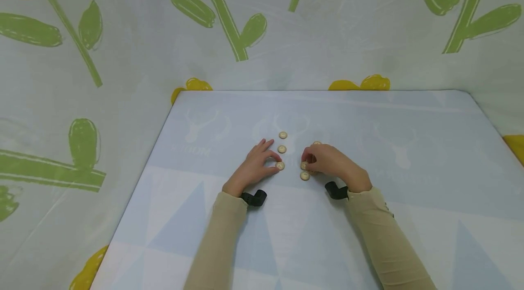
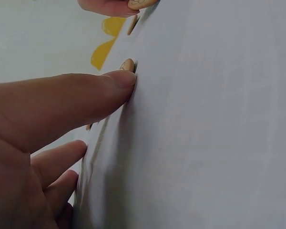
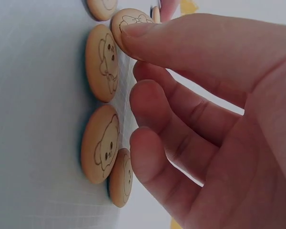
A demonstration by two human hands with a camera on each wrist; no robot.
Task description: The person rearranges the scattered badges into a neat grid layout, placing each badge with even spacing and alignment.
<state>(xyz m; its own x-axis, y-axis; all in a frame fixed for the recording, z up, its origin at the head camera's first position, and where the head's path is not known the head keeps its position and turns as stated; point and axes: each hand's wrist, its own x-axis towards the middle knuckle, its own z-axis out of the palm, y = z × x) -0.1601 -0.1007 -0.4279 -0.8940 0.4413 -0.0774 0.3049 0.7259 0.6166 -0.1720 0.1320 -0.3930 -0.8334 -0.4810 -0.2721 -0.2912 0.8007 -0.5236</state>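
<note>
My left hand (image 1: 258, 165) holds a small round wooden disc (image 1: 280, 166) by its edge between thumb and index finger, low at the tabletop; its other fingers spread away. In the left wrist view the thumb hides most of that disc (image 2: 127, 64). Facing it, my right hand (image 1: 333, 161) pinches another wooden disc (image 1: 304, 165), which bears a line-drawn animal with a bow (image 3: 133, 19). Beneath the right hand's curled fingers, the right wrist view shows more discs with animal faces, among them one disc (image 3: 102, 63) and a lower disc (image 3: 100, 144).
Two wooden discs, a far one (image 1: 283, 135) and a nearer one (image 1: 282, 149), lie in a column beyond the left hand's disc. Another disc (image 1: 304, 176) lies just in front of the right fingertips. A pale blue and white patterned cloth covers the table (image 1: 409, 144).
</note>
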